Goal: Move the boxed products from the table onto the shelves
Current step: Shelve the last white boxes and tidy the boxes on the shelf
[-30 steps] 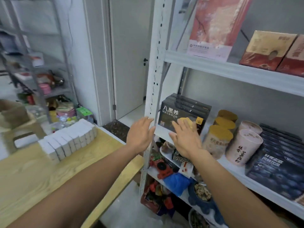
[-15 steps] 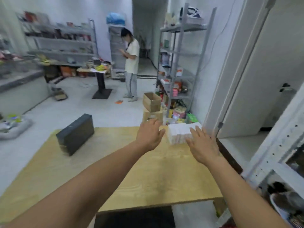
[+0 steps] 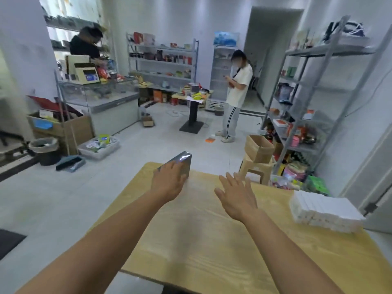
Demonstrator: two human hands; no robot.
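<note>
Box (image 3: pixel 185 159): long axis runs away, ahead-left. L hand (image 3: pixel 168 182) on it, fingers (image 3: pixel 175 166) spread flat; R hand (image 3: pixel 235 198) beside, open, empty.

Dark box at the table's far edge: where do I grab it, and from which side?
Grip the dark box by its two opposite side faces, one hand each, coming from the near side. It looks too broad for a one-hand pinch. The left hand touches its near-left part; the open right hand would probably close on the right face.
</note>
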